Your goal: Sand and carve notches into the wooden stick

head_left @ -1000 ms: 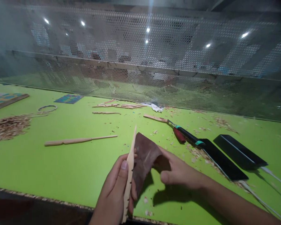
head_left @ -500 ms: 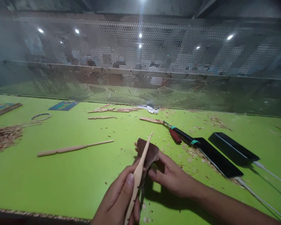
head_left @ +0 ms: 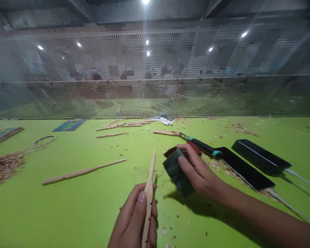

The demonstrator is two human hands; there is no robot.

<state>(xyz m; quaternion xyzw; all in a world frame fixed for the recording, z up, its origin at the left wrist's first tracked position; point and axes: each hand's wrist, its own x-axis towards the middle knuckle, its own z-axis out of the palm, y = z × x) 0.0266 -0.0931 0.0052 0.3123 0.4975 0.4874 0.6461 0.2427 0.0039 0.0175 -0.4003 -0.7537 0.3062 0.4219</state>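
My left hand [head_left: 136,215], low in the middle of the head view, is closed round a carved wooden stick [head_left: 150,186], whose thin tip points up and away. To its right, my right hand [head_left: 198,168] pinches a folded sheet of sandpaper [head_left: 179,172], dark green outside with a brown face at its top edge. The sandpaper and the stick are apart. A second carved stick [head_left: 82,173] lies on the green table [head_left: 74,213] to the left of my hands.
Beyond my right hand lie a wooden-handled knife [head_left: 167,133], a black-handled tool [head_left: 204,147], a phone [head_left: 248,170] and a black box [head_left: 260,156] with cables. Thin wooden pieces [head_left: 136,123] lie farther back, shavings [head_left: 6,167] at left. A perforated screen [head_left: 155,86] stands behind.
My right hand has drawn the sandpaper away from the stick to the right and turned it, so its green side shows. The stick in my left hand points more upright. The view has shifted slightly.
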